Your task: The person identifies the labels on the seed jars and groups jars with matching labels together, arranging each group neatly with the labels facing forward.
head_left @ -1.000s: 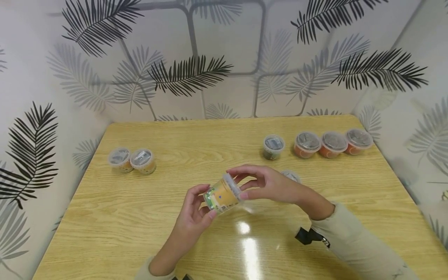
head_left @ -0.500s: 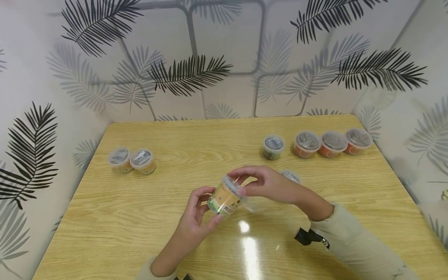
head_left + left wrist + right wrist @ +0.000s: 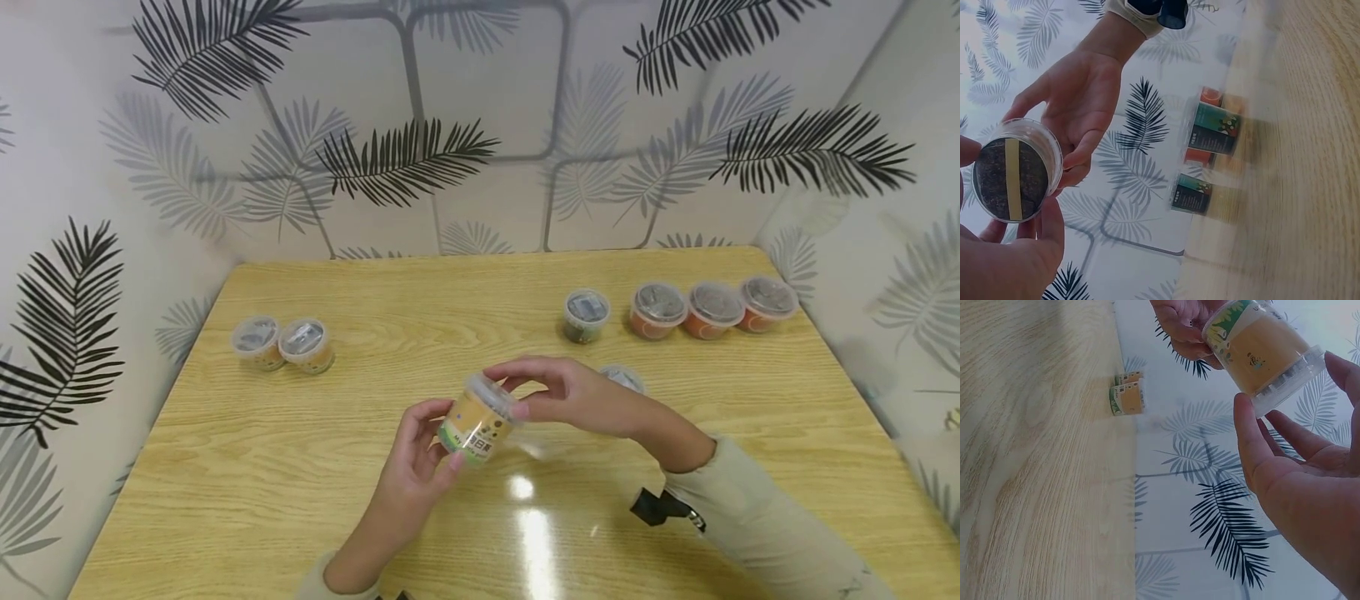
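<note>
Both hands hold a clear plastic cup (image 3: 474, 427) with an orange and green label, tilted above the table. My left hand (image 3: 412, 471) grips it around the base end. At the other end, the fingers and thumb of my right hand (image 3: 573, 396) pinch the rim of its clear lid (image 3: 1294, 381). Seen in the left wrist view, the cup's bottom (image 3: 991, 178) shows dark soil-like contents and a tan strip. Printed characters on the label face the head camera. Behind the right wrist, another lidded cup (image 3: 622, 377) is partly hidden.
Two orange-label cups (image 3: 307, 346) stand touching at the left of the wooden table (image 3: 247, 467). At the back right are a dark green cup (image 3: 587, 315) and a row of three red cups (image 3: 716, 310). A leaf-patterned wall (image 3: 480, 200) borders the table.
The cup has been turned between the hands, bringing the label's characters to face the head camera. Its tilt has shifted slightly. Both hands have stayed on it; the other cups have not moved.
</note>
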The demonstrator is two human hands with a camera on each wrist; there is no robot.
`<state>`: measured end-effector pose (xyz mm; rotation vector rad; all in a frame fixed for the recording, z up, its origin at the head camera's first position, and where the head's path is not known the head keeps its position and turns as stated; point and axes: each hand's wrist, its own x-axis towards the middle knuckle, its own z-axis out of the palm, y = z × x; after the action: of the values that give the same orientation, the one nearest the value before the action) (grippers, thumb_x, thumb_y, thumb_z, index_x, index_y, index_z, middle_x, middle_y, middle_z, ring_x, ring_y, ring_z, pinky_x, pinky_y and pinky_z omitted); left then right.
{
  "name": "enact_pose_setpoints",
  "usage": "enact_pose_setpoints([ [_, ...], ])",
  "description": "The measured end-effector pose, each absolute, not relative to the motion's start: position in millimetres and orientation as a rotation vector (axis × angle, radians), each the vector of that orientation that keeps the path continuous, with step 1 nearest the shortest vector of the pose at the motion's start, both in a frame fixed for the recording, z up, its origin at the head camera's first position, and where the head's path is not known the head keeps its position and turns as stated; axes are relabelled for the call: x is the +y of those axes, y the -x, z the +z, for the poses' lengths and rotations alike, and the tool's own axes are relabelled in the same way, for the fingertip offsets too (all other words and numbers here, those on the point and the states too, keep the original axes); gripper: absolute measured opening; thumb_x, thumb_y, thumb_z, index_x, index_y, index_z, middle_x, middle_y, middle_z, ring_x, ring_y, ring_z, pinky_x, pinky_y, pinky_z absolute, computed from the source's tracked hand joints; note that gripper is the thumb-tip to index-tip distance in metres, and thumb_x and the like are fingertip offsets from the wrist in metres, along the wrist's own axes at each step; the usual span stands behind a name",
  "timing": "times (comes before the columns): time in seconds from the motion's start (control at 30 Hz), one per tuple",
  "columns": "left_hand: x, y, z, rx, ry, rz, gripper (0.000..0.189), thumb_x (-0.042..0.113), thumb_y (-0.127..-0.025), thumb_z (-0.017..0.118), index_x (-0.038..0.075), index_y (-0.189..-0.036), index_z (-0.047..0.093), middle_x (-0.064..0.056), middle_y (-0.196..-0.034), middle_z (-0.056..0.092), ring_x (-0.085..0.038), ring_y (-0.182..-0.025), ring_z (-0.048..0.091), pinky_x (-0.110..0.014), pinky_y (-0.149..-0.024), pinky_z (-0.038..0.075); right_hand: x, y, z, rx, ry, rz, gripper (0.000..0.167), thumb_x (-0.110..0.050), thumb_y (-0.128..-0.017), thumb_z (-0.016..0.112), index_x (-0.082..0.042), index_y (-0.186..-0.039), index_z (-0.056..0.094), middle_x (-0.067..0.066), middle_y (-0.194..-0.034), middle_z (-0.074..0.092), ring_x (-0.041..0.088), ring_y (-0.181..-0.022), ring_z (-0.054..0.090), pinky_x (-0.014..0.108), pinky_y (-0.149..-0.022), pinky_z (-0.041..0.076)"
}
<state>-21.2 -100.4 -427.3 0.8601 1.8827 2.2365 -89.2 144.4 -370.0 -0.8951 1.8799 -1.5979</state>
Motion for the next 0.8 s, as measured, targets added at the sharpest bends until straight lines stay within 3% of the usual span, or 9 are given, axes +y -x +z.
enact_pose_setpoints([
  [0.17,-100.1,21.4,-426.3,1.807,-0.833,2.274,0.050,-0.004,-0.091,0.049,-0.002,-0.132,0.022,-0.019,-0.129,0.030,-0.021,-0.114,0.041,-0.027,-0.095,0.042,145.2,89.4,-372.2,1.740,0.921,-1.670,0.052,-0.010,-0.092,0.059,-0.006,-0.140,0.039,0.015,-0.131,0.044,0.032,-0.118,0.045,0.039,-0.093,0.046],
  [0.4,-98.9,22.2,-426.7,1.755,-0.859,2.305,0.046,-0.003,-0.092,0.046,-0.002,-0.132,0.024,-0.017,-0.128,0.033,-0.019,-0.114,0.043,-0.028,-0.097,0.041,144.0,90.2,-374.2,1.723,0.878,-1.704,0.053,-0.018,-0.094,0.057,-0.004,-0.141,0.036,0.014,-0.136,0.041,0.029,-0.124,0.039,0.039,-0.097,0.042],
  [0.8,-97.3,21.0,-428.6,1.791,-0.821,2.220,0.049,-0.002,-0.092,0.048,0.001,-0.134,0.021,-0.018,-0.131,0.031,-0.022,-0.117,0.041,-0.028,-0.098,0.040,137.7,89.1,-373.9,1.772,0.772,-1.729,0.051,-0.018,-0.092,0.060,-0.006,-0.138,0.042,0.013,-0.134,0.043,0.031,-0.123,0.040,0.039,-0.095,0.044],
])
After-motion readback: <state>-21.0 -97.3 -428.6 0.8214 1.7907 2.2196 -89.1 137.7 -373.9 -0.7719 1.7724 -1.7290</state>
